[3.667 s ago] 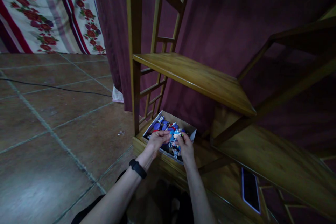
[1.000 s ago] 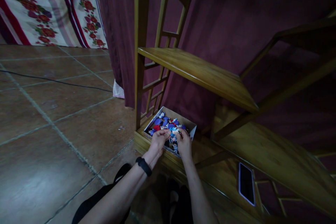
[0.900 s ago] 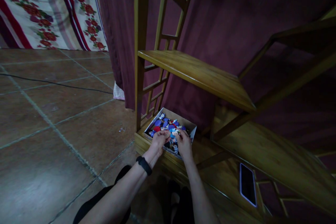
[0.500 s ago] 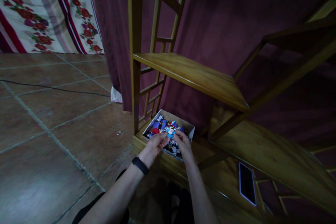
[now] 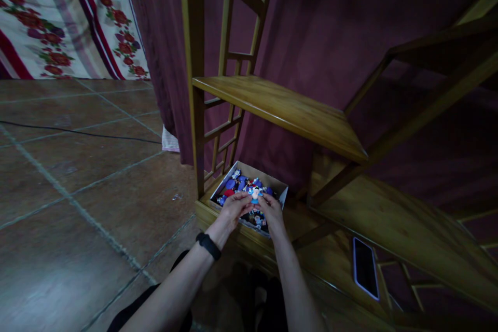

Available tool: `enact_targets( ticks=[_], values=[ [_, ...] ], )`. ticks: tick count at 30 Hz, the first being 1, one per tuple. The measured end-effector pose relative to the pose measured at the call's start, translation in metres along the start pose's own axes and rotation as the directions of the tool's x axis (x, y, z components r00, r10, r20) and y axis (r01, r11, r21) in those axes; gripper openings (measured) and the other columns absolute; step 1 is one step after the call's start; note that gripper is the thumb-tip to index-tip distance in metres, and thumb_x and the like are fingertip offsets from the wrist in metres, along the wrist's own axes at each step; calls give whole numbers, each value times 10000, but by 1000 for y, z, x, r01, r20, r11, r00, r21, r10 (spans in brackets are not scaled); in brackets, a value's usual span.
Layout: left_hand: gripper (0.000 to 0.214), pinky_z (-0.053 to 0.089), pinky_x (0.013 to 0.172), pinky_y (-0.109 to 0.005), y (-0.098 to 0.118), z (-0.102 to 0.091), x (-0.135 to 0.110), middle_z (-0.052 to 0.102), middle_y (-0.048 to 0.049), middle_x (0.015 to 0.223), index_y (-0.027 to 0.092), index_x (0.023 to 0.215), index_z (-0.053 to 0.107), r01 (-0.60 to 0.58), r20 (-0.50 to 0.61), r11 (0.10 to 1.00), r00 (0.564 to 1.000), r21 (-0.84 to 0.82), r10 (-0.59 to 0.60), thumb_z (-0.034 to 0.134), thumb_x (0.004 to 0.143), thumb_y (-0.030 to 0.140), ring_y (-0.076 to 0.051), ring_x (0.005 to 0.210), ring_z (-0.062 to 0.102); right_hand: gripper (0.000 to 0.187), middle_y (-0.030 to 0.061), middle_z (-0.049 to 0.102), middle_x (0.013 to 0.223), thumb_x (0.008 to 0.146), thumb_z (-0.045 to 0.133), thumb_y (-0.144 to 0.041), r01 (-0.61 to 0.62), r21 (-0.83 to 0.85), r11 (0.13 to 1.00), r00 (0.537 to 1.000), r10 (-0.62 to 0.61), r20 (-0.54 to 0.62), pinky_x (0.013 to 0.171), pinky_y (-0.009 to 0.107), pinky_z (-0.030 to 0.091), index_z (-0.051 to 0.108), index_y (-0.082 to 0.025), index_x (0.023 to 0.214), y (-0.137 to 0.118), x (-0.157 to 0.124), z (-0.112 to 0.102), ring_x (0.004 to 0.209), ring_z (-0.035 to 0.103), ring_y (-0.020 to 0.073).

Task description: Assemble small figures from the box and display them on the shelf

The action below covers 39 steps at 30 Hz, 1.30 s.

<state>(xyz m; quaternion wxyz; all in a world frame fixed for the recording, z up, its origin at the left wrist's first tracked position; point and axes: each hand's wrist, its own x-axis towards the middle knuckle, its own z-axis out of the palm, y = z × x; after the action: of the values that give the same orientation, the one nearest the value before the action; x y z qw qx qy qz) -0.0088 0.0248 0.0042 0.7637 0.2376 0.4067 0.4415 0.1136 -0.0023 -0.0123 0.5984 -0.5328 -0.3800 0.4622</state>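
Observation:
Between the fingertips of both hands is a small blue-and-white toy figure, held up over an open cardboard box. My left hand, with a dark band on its wrist, pinches the figure's left side. On the other side my right hand grips it with thumb and fingers. Several small figures in blue, purple, red and white lie jumbled in the box, partly hidden by my hands. The box rests on the low wooden shelf.
A phone lies on the lower shelf at right. Above the box juts a wooden shelf board, beside an upright post. A black cable runs over the tiled floor. Purple curtain hangs behind.
The figure has been turned slightly and brought up a little, and my left fingers have closed in nearer to it. The camera view has shifted slightly.

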Motion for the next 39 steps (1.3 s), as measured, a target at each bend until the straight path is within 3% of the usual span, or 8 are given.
enact_targets(
  ticks=[6,11,18,24,27,34,39],
  values=[
    [280,537,624,-237,-1,2,0,681,-32,681,116,750,647,-103,-43,995,994,-11,103,812,525,120,-120,597,643,314,22,698,862,670,650,-397,58,-61,996,997,-60,-38,726,327,528,684,-184,899,2,2,-4,775,638,187],
    [290,542,647,-266,0,2,-1,692,-43,686,108,733,658,-152,6,988,988,17,152,826,497,132,-137,615,647,279,14,695,802,678,635,-391,93,-138,986,993,-101,-54,686,303,520,685,-188,864,3,4,-8,726,628,179],
    [233,542,602,-221,-1,0,-1,682,-33,666,115,720,645,-46,-42,999,998,-18,45,792,543,74,-117,583,642,277,27,689,860,665,661,-395,48,-35,998,998,-50,-48,704,318,531,680,-183,843,3,-1,-4,762,637,181],
    [125,561,654,-232,7,-2,-2,686,-51,708,114,787,656,57,86,998,995,-14,-56,706,675,90,-129,618,661,304,33,687,835,661,689,-407,-39,139,990,998,44,-35,728,316,533,680,-166,846,-7,-5,-3,738,645,164],
    [129,562,647,-230,10,-3,-1,677,-40,675,119,783,646,68,88,998,994,0,-68,703,674,79,-126,597,659,325,48,689,827,681,677,-428,-62,183,981,998,60,15,733,324,538,675,-153,855,-7,-5,-4,725,651,163],
    [149,559,618,-209,14,-8,8,688,-56,713,103,808,640,150,139,988,978,45,-155,698,677,63,-122,600,659,353,49,694,827,615,736,-424,-125,225,966,992,125,16,704,309,551,681,-150,829,-6,-2,-7,722,657,167],
    [170,556,587,-202,13,-12,10,683,-51,696,108,794,622,185,148,982,973,-25,-179,684,670,9,-129,596,661,311,41,691,820,616,743,-400,-115,229,967,993,115,12,666,276,550,695,-158,807,-5,-2,-6,715,644,152]
  ],
)
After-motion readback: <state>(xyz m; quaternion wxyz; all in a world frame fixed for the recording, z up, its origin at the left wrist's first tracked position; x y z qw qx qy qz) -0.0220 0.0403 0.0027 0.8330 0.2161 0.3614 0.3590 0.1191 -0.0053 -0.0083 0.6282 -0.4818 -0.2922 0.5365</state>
